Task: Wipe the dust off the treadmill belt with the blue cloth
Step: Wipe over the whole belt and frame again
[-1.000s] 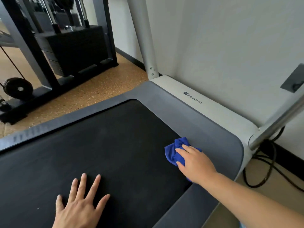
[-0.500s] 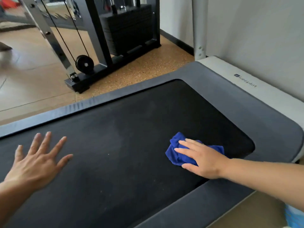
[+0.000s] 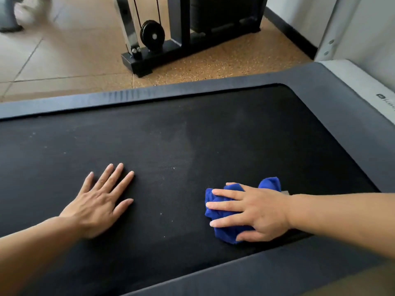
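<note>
Blue cloth (image 3: 226, 229), bunched on the treadmill belt (image 3: 192, 135) near its right end under the right hand (image 3: 254, 212), fingers (image 3: 226, 194) straight and spread, looks soft, light (likely to ball up): best pressed flat; left hand (image 3: 100, 201) splayed beside.

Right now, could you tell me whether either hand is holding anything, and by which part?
The right hand presses the bunched blue cloth from above with straight fingers; the left hand lies flat on the belt, holding nothing.

Blue cloth (image 3: 226, 229) — partly under right hand (image 3: 259, 212)
</note>
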The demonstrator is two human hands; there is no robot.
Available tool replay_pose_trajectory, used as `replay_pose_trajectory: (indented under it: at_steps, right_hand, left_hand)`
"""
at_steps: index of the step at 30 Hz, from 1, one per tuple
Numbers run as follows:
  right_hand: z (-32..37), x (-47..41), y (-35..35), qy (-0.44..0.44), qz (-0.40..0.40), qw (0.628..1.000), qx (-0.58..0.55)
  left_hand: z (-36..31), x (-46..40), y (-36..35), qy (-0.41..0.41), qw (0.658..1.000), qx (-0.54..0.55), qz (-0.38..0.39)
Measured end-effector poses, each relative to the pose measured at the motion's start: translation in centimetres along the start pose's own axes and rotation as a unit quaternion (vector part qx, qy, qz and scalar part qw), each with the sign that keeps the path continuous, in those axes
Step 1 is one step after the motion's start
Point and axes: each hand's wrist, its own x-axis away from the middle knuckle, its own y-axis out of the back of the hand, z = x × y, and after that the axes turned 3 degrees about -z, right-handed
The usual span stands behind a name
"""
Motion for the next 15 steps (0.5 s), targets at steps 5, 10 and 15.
replay_pose_trajectory:
  at_steps: [5,10,15]
  right_hand:
    - [5.6,-10.1,-1.8,0.056,-0.087,0.99,-0.093]
    - [12.1,-18.3,-2.1,0.099,-0.104,0.981,-0.129]
    - [11.6,-16.2,-3.1,0.084,-0.158,0.971,-0.156]
  left_hand:
    - [0.4,-0.3,-0.2,-0.026,0.999,0.018,-0.001]
    - [0.4,-0.4,-0.7,-0.034,0.999,0.015,-0.008]
    - [1.5,0.1,-0.4,-0.059,0.998,0.013,0.018]
